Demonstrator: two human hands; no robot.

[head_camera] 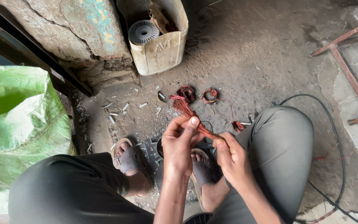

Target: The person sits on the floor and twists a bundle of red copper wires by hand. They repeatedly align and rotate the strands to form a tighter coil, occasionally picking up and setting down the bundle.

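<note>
1. I squat on a dirty concrete floor, looking down between my knees at my two bare hands.
2. My left hand pinches a bundle of copper wire strands between thumb and fingertips, thumb up on top.
3. My right hand pinches the lower end of the same bundle, fingers pressed together around it.
4. The bundle runs from my right hand up toward 11 o'clock, through my left fingertips, and frays out above them.
5. To do this well, I judge that I should keep both pinches firm and close together, so the thin strands stay gathered and do not splay or cut my fingers.
6. Two small copper coils lie on the floor at 12 o'clock from my hands, near the frayed end but apart from it.
7. A cut-open plastic can stands farther off at 12 o'clock; a green sack sits at 9 o'clock.
</note>
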